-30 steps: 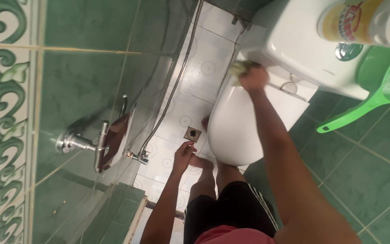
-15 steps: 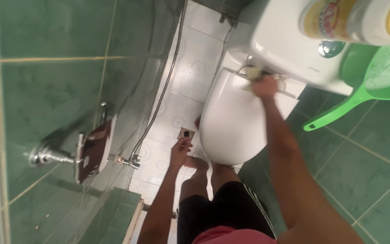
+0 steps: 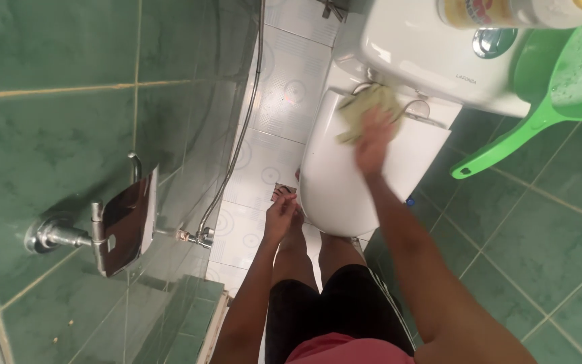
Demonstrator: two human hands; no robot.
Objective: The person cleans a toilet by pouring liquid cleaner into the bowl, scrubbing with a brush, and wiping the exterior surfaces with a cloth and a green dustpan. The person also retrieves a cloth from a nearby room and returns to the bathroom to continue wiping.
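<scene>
Overhead, one right hand (image 3: 374, 141), one cloth (image 3: 366, 109), one toilet lid (image 3: 345, 182)

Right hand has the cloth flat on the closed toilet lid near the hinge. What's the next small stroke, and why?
Probably draw the right hand and its yellow-green cloth down the white lid toward the front edge. The cloth sits at the hinge end under the tank, so most of the lid lies bare below it. The left hand hangs free.
</scene>
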